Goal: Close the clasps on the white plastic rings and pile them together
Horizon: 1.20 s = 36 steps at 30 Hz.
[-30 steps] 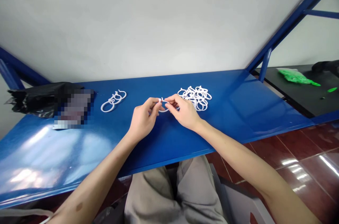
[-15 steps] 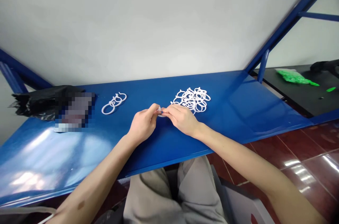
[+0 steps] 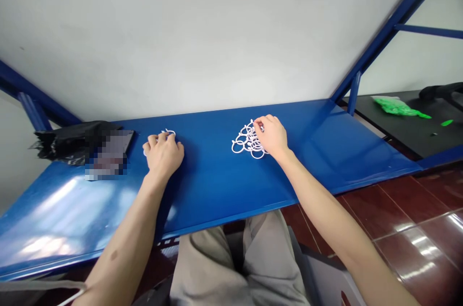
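Note:
My left hand (image 3: 164, 152) lies over the small group of white plastic rings (image 3: 171, 132) on the left of the blue table. Its fingers are bent downward and spread a little, and most of those rings are hidden under it. At the larger pile of white rings (image 3: 249, 142), my right hand (image 3: 273, 135) reaches in from the right, thumb and fingertips pinched together on a ring at the pile's far side. The right part of the pile is covered by this hand. Each visible ring is thin and has a small knob.
A black plastic bag (image 3: 68, 139) and a blurred-out flat object (image 3: 110, 154) lie on the left of the blue table (image 3: 210, 180). Blue frame bars (image 3: 383, 31) rise at both sides. On a black table (image 3: 408, 137) to the right is a bag of green pieces (image 3: 396, 106).
My hands were together at the middle around a small white ring and have moved apart. The left went to the small ring group, the right to the pile.

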Each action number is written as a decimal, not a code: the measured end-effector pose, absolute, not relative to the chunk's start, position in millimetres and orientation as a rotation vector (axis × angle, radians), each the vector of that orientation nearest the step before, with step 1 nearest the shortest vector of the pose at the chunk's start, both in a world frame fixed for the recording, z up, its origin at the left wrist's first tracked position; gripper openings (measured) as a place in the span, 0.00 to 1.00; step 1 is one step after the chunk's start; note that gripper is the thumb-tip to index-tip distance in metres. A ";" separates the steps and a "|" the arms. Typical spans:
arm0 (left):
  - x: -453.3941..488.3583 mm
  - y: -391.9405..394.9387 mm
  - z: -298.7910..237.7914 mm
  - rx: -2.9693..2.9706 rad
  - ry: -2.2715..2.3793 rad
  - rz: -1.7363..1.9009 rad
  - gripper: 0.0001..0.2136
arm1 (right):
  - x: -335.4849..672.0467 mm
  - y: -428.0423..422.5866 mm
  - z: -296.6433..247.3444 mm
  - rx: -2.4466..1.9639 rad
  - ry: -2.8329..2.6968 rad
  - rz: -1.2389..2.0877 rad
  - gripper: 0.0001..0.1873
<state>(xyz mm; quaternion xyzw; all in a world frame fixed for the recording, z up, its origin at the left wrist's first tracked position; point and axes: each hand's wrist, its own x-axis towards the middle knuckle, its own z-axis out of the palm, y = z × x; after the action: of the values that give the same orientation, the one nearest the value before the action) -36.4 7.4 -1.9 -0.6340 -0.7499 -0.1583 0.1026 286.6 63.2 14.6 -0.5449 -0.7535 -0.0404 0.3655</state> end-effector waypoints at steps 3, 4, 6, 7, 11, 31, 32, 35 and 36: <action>-37.6 6.3 -3.5 -1.876 -2.191 -0.421 0.21 | 289.2 67.2 12.3 -1.465 -1.948 -0.086 0.09; -36.9 6.0 -3.1 -1.877 -2.185 -0.418 0.20 | 288.8 67.4 12.2 -1.488 -1.957 -0.077 0.09; -35.2 5.7 -2.0 -1.881 -2.183 -0.416 0.19 | 287.8 66.8 12.8 -1.530 -1.974 -0.069 0.09; -34.3 5.9 -1.6 -1.882 -2.184 -0.422 0.18 | 287.5 66.2 13.6 -1.544 -1.979 -0.071 0.09; -27.3 7.4 0.1 -1.872 -2.140 -0.569 0.13 | 286.6 62.2 17.6 -1.549 -1.986 -0.089 0.11; 41.6 -20.1 8.5 -2.479 -1.061 -1.165 0.02 | 228.4 11.0 9.5 -0.949 -1.870 0.766 0.09; 42.2 -20.7 8.4 -2.483 -1.057 -1.182 0.02 | 228.7 11.8 9.4 -0.949 -1.854 0.782 0.08; 43.8 -21.6 7.7 -2.385 -1.211 -1.330 0.06 | 229.7 12.6 10.6 -0.941 -1.836 0.785 0.07; 44.1 -21.4 7.3 -2.336 -1.301 -1.384 0.07 | 229.9 12.4 11.1 -0.933 -1.846 0.760 0.07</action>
<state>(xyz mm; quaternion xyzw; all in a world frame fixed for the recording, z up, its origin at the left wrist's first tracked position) 44.1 -21.4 7.3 -0.7741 -0.4313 -0.4588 0.0652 229.9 12.4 11.1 -0.3777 -0.7472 0.3076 0.4520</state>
